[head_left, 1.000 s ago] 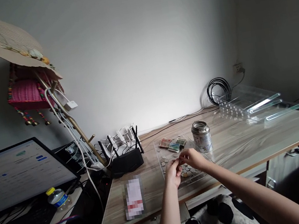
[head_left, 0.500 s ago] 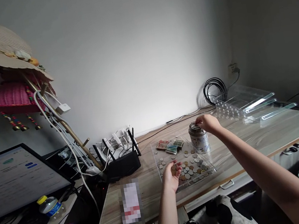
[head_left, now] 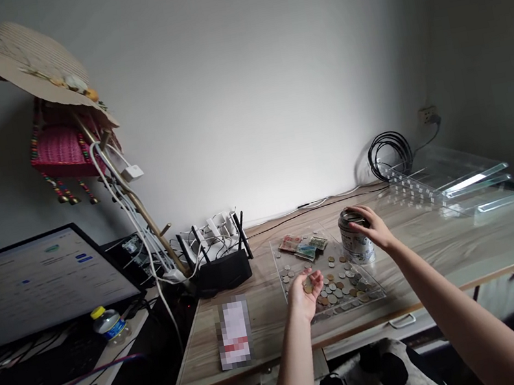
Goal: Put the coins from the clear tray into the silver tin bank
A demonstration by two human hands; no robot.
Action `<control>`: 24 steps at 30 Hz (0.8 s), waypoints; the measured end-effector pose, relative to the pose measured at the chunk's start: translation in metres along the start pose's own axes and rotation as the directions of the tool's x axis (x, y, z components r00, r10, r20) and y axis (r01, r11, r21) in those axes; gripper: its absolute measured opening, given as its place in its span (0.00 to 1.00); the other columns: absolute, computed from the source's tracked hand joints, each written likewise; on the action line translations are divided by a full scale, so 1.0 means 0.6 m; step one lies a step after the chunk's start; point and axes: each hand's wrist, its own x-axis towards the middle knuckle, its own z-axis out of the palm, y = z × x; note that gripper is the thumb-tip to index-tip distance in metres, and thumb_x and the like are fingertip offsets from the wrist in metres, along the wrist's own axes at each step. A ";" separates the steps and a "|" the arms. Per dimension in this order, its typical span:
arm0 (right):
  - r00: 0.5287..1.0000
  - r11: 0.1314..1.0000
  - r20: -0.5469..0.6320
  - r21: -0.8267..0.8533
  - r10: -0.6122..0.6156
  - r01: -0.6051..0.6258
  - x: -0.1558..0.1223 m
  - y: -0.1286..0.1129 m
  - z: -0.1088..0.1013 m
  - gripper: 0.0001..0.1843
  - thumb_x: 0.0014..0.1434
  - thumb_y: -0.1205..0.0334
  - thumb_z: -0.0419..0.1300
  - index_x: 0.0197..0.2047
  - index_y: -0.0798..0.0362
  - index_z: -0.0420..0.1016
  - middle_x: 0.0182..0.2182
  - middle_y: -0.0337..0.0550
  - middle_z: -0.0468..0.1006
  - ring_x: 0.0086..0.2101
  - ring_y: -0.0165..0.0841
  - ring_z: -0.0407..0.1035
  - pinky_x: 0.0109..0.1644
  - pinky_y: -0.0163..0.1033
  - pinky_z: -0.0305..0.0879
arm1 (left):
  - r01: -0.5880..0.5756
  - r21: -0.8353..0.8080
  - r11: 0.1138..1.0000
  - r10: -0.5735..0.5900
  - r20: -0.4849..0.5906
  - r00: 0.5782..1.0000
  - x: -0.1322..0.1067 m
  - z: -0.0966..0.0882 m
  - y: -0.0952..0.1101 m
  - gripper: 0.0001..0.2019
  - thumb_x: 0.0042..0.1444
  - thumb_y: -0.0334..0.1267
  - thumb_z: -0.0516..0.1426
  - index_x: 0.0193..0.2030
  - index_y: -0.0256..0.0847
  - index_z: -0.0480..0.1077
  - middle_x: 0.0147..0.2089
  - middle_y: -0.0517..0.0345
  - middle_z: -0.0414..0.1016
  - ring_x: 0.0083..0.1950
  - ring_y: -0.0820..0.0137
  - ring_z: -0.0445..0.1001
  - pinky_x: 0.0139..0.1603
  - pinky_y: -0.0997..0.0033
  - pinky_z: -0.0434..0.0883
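A round metal tin (head_left: 358, 249) with a pale printed side stands upright at the right edge of a clear shallow tray (head_left: 279, 281). My right hand (head_left: 372, 229) is at the tin's top, its thumb on the near side and its fingers across the rim from the right. Over the tray's left front part, my left hand (head_left: 305, 295) is turned palm up with fingers curled; something yellowish shows near the palm, too small to make out. Many loose coins (head_left: 337, 293) lie in the tray. Crumpled banknotes (head_left: 304, 248) rest toward its back.
A black router (head_left: 224, 272) and a white power strip (head_left: 215, 235) with plugs stand left of the tray. A blurred pale packet (head_left: 234, 333) lies in front. Stacked clear trays (head_left: 463, 184) and a coiled black cable (head_left: 389, 156) occupy the right. A monitor (head_left: 45, 280) and bottle (head_left: 110, 325) are left.
My right hand has gone from a pinch above the tin's top to fingers spread round its rim. The left hand stays cupped over the tray. The view has swung slightly left.
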 end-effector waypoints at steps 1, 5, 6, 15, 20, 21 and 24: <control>1.000 1.000 -0.017 -0.010 -0.021 0.021 -0.010 -0.003 0.003 0.26 0.48 0.50 0.53 0.49 0.53 0.63 0.47 0.46 0.65 0.46 0.36 0.59 0.48 0.39 0.56 | -0.003 -0.001 1.000 0.003 -0.002 1.000 0.000 0.000 0.000 0.06 0.48 0.28 0.50 0.34 0.30 0.64 0.31 0.46 0.73 0.32 0.69 0.73 0.35 0.71 0.70; 0.984 0.970 -0.169 -0.227 0.053 -0.091 -0.031 -0.021 0.026 0.25 0.44 0.47 0.56 0.44 0.52 0.65 0.42 0.47 0.66 0.44 0.41 0.57 0.46 0.45 0.55 | -0.012 0.003 1.000 0.012 -0.008 1.000 0.000 0.000 -0.001 0.06 0.48 0.28 0.50 0.34 0.30 0.64 0.31 0.45 0.73 0.33 0.68 0.74 0.35 0.72 0.70; 0.970 0.951 -0.231 -0.274 0.078 -0.141 -0.033 -0.027 0.034 0.24 0.45 0.48 0.55 0.43 0.52 0.65 0.42 0.48 0.67 0.44 0.42 0.57 0.46 0.46 0.55 | -0.011 0.002 1.000 0.011 -0.007 1.000 0.000 0.000 -0.001 0.06 0.48 0.28 0.50 0.35 0.30 0.64 0.31 0.44 0.73 0.34 0.68 0.74 0.35 0.72 0.70; 0.845 0.961 -0.531 -0.200 0.058 -0.191 -0.090 -0.104 0.037 0.28 0.52 0.56 0.50 0.56 0.55 0.54 0.52 0.54 0.57 0.50 0.43 0.52 0.49 0.49 0.52 | -0.098 -0.060 0.993 0.093 -0.075 0.993 0.000 -0.004 -0.003 0.09 0.47 0.22 0.47 0.34 0.30 0.64 0.34 0.41 0.73 0.40 0.65 0.73 0.38 0.70 0.71; 0.995 0.995 0.085 -0.089 0.052 -0.044 -0.120 -0.195 0.073 0.15 0.54 0.59 0.47 0.44 0.47 0.68 0.36 0.42 0.71 0.32 0.31 0.66 0.34 0.34 0.61 | -0.076 -0.074 0.994 0.072 -0.052 0.996 0.007 -0.008 -0.006 0.07 0.47 0.23 0.53 0.34 0.31 0.67 0.33 0.45 0.74 0.37 0.67 0.74 0.33 0.75 0.71; 0.974 0.995 0.223 -0.098 0.037 -0.016 -0.121 -0.214 0.090 0.15 0.54 0.59 0.48 0.43 0.46 0.69 0.35 0.41 0.71 0.31 0.30 0.66 0.32 0.33 0.60 | -0.079 -0.087 0.993 0.074 -0.059 0.996 0.009 -0.009 -0.005 0.06 0.47 0.24 0.53 0.33 0.32 0.67 0.32 0.47 0.74 0.34 0.69 0.74 0.31 0.76 0.71; 0.904 0.985 0.427 -0.168 0.030 0.047 -0.121 -0.248 0.142 0.13 0.51 0.59 0.51 0.40 0.46 0.71 0.36 0.41 0.72 0.35 0.32 0.66 0.34 0.32 0.59 | -0.084 -0.145 0.986 0.070 -0.093 0.993 0.015 -0.010 -0.002 0.04 0.49 0.27 0.53 0.28 0.32 0.68 0.27 0.52 0.73 0.28 0.73 0.73 0.26 0.79 0.69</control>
